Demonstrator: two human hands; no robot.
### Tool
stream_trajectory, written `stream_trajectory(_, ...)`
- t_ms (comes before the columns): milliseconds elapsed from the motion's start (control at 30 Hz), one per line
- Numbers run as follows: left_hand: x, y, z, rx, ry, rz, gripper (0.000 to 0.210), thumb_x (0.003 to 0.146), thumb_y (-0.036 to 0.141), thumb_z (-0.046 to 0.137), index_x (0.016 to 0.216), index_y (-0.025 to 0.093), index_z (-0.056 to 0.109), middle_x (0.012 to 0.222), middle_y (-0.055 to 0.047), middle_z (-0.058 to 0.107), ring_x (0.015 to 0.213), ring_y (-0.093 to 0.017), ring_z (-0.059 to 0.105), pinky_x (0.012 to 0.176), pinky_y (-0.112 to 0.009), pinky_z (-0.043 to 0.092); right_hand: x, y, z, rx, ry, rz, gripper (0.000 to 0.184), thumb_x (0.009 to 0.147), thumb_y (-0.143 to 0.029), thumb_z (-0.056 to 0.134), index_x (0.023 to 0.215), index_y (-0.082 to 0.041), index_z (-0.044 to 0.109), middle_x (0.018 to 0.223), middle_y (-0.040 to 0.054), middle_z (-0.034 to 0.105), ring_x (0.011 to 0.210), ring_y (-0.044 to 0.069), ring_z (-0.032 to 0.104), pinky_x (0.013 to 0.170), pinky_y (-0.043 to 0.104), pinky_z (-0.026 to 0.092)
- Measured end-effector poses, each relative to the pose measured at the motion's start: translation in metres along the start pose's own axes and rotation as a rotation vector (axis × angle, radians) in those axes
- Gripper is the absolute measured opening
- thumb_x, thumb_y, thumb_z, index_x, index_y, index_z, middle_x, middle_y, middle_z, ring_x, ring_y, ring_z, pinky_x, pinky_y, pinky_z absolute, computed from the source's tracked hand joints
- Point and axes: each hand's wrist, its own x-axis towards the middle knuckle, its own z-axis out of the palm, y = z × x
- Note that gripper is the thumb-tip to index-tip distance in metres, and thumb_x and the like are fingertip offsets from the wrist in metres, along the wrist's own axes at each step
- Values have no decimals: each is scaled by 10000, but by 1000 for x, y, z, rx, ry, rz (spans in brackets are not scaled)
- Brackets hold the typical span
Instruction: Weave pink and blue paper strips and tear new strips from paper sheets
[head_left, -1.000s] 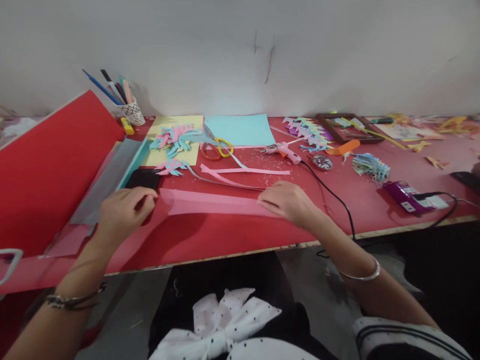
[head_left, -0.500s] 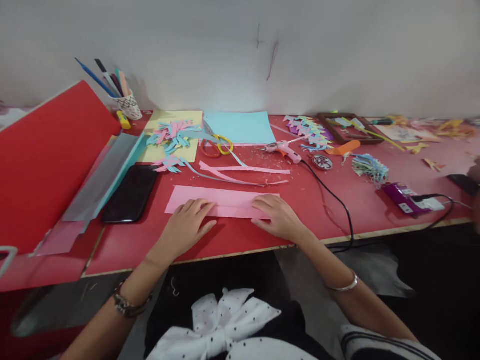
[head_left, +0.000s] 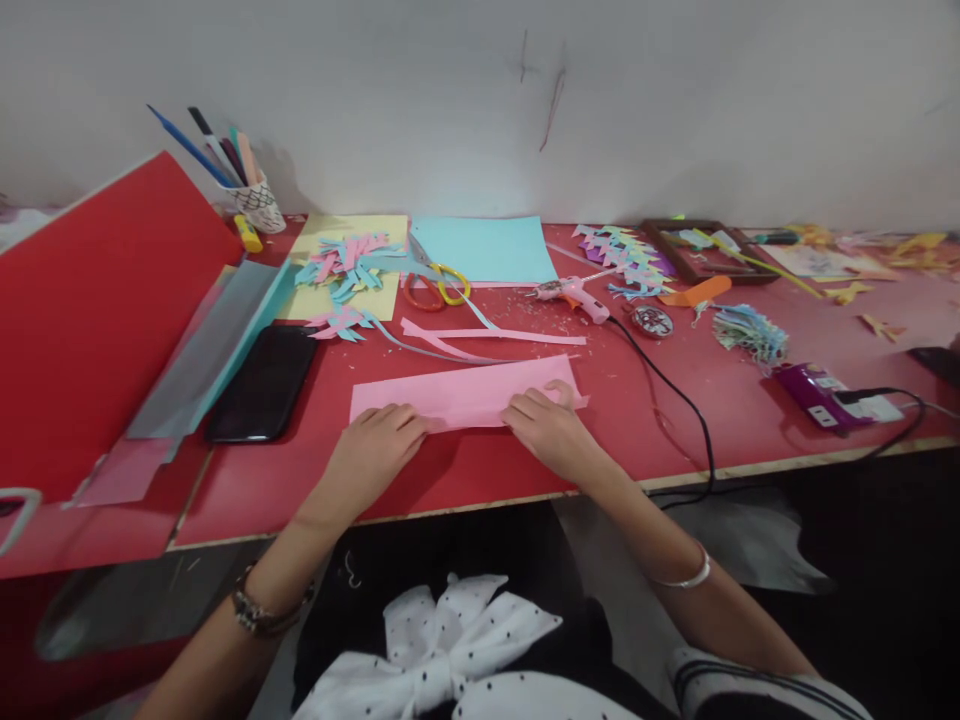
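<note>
A folded strip of pink paper [head_left: 457, 395] lies before me near the table's front edge, its right end tilted up toward the back. My left hand [head_left: 380, 445] grips its near left edge with the fingers close together. At the near right side, my right hand [head_left: 551, 430] has bent fingers on the paper, one finger curled by the right end. Both thumbs are mostly hidden. Just behind the sheet are narrow pink paper strips [head_left: 517, 337], and farther back a pair of scissors [head_left: 439, 285] with red and yellow handles.
To the left lie a black phone [head_left: 264, 385], stacked coloured sheets [head_left: 206, 350] and a large red folder [head_left: 97, 310]. A pink glue gun [head_left: 581, 297] trails its cord toward the purple power strip [head_left: 814, 398]. Fringed paper pieces [head_left: 349, 265] rest on a yellow sheet [head_left: 382, 300].
The pink paper has turned, its right end swinging away from me. My hands have gone from lying flatter on it to gripping its near edge, and my right fingers have curled.
</note>
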Motion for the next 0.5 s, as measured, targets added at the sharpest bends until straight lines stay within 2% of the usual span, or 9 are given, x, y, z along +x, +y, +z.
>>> stream_trajectory(133,-10,2,-1,74,40,69,325,795,67,397,1005,220,591,841,-42,658,781,-176,601,667,-291,453,-5,2,1,-58,59,9,200,830,-92,399,774,-169,575,803,37,613,745,155,504,820,356,239)
stream_trajectory(300,-16,15,-2,123,41,88,416,750,-12,380,1037,209,584,960,-62,660,875,-180,600,683,-280,481,-3,-23,6,65,67,-57,189,829,-147,436,934,-168,591,898,64,610,826,163,520,745,280,338)
stream_trajectory(400,-19,17,1,108,53,94,406,768,5,372,1029,226,591,987,-46,659,897,-170,597,715,-280,487,-2,-38,7,108,120,-104,198,842,-137,425,908,-185,604,891,49,621,825,151,532,743,271,357)
stream_trajectory(500,-25,11,5,69,124,87,340,819,68,352,971,215,618,927,-39,675,841,-163,609,678,-270,494,-4,-41,7,140,172,-130,195,849,-141,425,846,-178,616,886,43,634,824,143,543,726,263,366)
